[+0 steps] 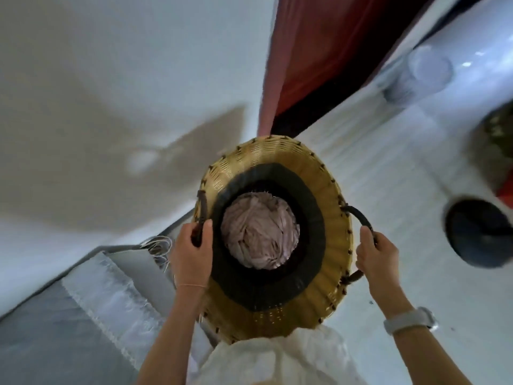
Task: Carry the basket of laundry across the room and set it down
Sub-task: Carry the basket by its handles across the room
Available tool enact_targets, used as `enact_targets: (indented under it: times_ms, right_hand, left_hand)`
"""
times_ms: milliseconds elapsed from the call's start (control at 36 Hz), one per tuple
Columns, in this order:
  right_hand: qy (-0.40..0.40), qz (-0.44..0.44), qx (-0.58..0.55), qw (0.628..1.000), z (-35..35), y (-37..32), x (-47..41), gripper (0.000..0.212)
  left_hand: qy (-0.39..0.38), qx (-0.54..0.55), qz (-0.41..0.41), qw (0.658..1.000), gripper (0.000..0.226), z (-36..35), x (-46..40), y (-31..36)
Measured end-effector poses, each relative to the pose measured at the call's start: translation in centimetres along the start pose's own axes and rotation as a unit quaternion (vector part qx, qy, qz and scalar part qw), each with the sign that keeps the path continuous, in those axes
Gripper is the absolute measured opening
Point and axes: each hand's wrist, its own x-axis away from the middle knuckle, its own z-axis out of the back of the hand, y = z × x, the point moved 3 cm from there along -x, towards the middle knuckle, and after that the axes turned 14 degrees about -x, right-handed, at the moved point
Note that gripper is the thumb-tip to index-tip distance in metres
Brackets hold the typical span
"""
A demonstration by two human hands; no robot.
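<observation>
We see the woven basket (330, 195) held up in front of the body, pinkish laundry (259, 232) bunched deep inside. The left hand (193, 255) is wrapped tight around the left handle (202, 208), the right hand (376, 254) around the right handle (358, 216), above the pale floor (388, 151).

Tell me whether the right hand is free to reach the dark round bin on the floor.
Probably not as things stand: the right hand is closed on the woven basket's dark loop handle, sharing its load with the left hand. The dark round bin stands apart, farther right.
</observation>
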Motion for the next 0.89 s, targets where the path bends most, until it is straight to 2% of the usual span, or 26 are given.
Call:
enact_targets:
  times_ms: [139,306,389,611,750,889]
  right_hand:
    - [0.119,-0.024,-0.108,0.987,7.8,3.4,3.9,0.034]
    - [0.252,-0.006,-0.196,0.948,16.6,7.8,7.3,0.036]
    - [0.306,-0.014,-0.235,0.922,21.2,10.3,9.0,0.037]
    - [0.455,-0.065,-0.271,0.846,34.7,18.9,13.7,0.044]
    - [0.532,-0.096,-0.286,0.791,42.8,24.6,17.4,0.042]
    - [0.611,-0.141,-0.313,0.714,49.1,29.8,22.1,0.043]
  left_hand:
    - [-0.032,0.011,-0.12,0.992,0.029,-2.3,2.6,6.7]
    - [-0.1,0.006,-0.283,0.954,0.029,-6.4,8.7,15.4]
    - [-0.13,-0.004,-0.336,0.933,0.037,-9.4,12.9,18.6]
    - [-0.206,-0.041,-0.436,0.875,0.033,-17.4,29.9,24.5]
    - [-0.275,-0.05,-0.5,0.819,0.03,-23.2,41.9,27.6]
    - [-0.354,-0.059,-0.557,0.749,0.032,-27.7,53.1,29.2]
